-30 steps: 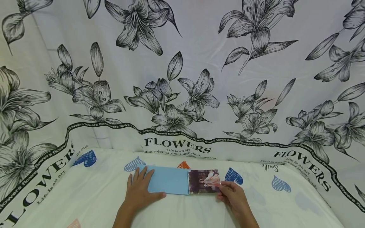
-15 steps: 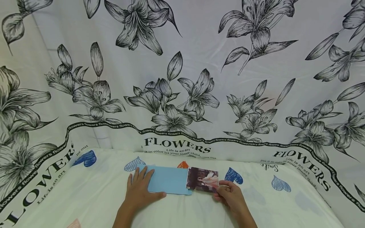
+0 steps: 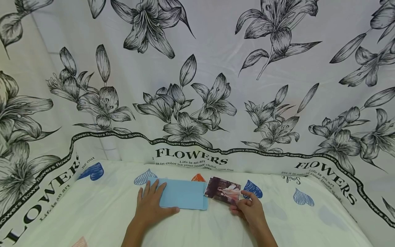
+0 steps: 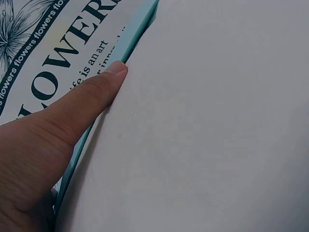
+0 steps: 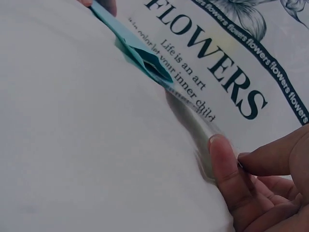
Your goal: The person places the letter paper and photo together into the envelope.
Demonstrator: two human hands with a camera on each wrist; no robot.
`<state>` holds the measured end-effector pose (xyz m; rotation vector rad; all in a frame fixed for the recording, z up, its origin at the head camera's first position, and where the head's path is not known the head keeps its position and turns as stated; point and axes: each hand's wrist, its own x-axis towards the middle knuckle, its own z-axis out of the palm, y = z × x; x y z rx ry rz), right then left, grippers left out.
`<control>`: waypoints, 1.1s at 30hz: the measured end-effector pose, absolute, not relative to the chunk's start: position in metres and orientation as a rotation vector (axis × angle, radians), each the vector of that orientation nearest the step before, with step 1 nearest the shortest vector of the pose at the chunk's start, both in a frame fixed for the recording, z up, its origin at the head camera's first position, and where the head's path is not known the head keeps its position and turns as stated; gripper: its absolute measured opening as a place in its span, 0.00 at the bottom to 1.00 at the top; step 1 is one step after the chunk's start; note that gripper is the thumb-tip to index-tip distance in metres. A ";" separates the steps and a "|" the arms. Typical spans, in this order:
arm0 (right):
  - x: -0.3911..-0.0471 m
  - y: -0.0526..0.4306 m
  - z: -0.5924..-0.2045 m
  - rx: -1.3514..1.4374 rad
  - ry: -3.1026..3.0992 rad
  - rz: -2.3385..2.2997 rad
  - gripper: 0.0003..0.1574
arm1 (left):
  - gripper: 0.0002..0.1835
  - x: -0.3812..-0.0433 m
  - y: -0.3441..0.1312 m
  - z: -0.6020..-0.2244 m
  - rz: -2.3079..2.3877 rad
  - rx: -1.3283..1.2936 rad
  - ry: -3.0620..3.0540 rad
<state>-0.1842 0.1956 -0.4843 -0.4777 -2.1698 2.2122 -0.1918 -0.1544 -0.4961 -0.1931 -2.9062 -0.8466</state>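
A light blue paper envelope (image 3: 185, 195) lies flat on the white cloth. My left hand (image 3: 151, 202) rests spread over its left end, and the left wrist view shows the thumb lying along the near edge. With thumb and fingers, my right hand (image 3: 249, 210) pinches the lower right corner of a small glossy photo print (image 3: 223, 189), which pictures a figure in pale clothing against a dark background. The photo tilts, its left edge close beside the envelope's right end. In the right wrist view, that end of the envelope (image 5: 149, 63) gapes, facing the photo (image 5: 190, 121).
The white bed cloth (image 3: 296, 226) is printed with blue, orange and pink hearts. Behind it, a white curtain (image 3: 216, 48) with black line-drawn lilies and FLOWERS lettering rises along the back and both sides.
The photo has come away from the envelope's right end, shifting up and to the right and tilting clockwise in my right hand. My left hand and the envelope stay in place.
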 end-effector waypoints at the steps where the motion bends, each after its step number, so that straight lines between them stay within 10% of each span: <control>1: -0.185 0.196 -0.485 -0.480 -2.173 2.203 0.36 | 0.61 -0.192 -0.155 -0.496 -0.847 -0.193 -2.908; 33: -0.180 0.200 -0.480 -0.245 -2.533 2.228 0.36 | 0.62 -0.193 -0.156 -0.496 -0.843 -0.197 -2.915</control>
